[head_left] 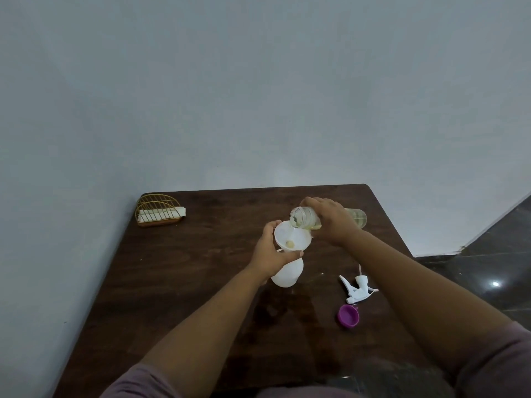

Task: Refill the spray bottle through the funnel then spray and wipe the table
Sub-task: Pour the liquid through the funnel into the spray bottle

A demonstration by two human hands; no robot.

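A white spray bottle stands on the dark wooden table with a white funnel in its neck. My left hand grips the funnel and the bottle's top. My right hand grips a clear refill bottle of yellowish liquid, tipped on its side with its mouth over the funnel. A thin stream runs into the funnel, and a little liquid pools at its bottom. The white trigger sprayer head lies detached on the table to the right.
A purple cap lies near the sprayer head. A gold wire holder with white napkins stands at the table's far left corner. The wall runs along the back and left. Dark tiled floor is on the right.
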